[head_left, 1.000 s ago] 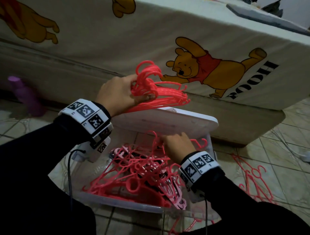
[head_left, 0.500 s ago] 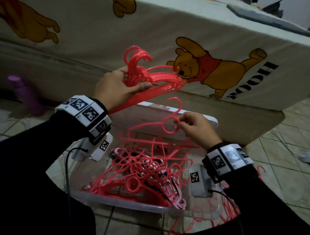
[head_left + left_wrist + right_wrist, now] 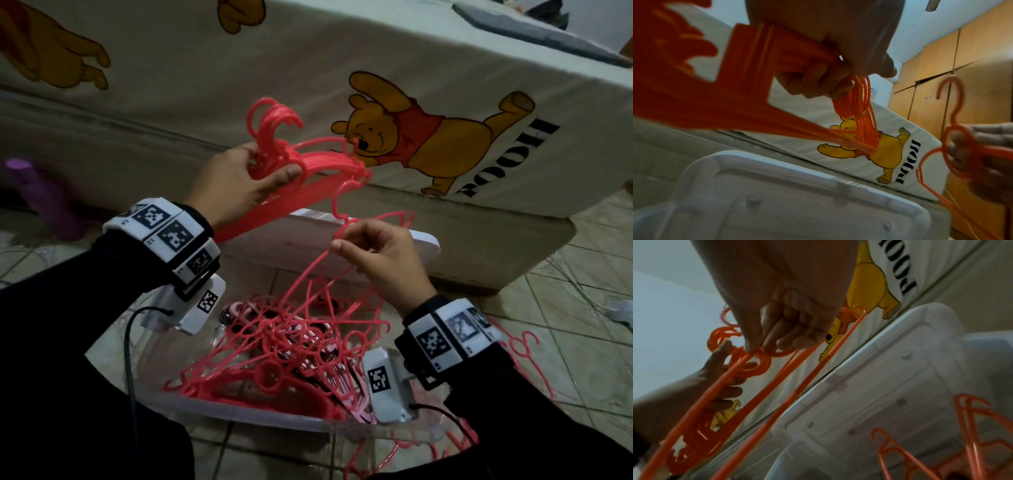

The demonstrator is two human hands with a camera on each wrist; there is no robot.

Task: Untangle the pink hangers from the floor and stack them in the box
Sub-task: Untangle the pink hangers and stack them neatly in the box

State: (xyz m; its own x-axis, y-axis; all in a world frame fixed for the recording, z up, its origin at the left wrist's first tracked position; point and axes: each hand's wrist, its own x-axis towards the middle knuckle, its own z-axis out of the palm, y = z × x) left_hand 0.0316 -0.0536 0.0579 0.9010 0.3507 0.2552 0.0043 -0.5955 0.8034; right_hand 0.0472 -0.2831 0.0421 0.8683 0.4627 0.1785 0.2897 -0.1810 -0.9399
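My left hand [image 3: 253, 178] grips a neat stack of pink hangers [image 3: 318, 161] by their necks, held up in front of the mattress; the same stack of hangers [image 3: 748, 84] fills the left wrist view. My right hand [image 3: 373, 253] pinches a single pink hanger [image 3: 337, 209] near its hook ring, just below and right of the stack. That single hanger [image 3: 777, 369] slants down toward the box. A clear plastic box [image 3: 212, 409] on the floor below both hands holds a tangled heap of pink hangers [image 3: 291, 346].
A mattress with a bear-print sheet [image 3: 411, 137] stands right behind the box. The white box lid [image 3: 308, 243] leans against it. More pink hangers [image 3: 524, 346] lie on the tiled floor at the right. A purple bottle [image 3: 41, 192] stands at the far left.
My right hand has come up out of the box with one hanger and lifted it toward the stack. My left hand has raised the stack a little.
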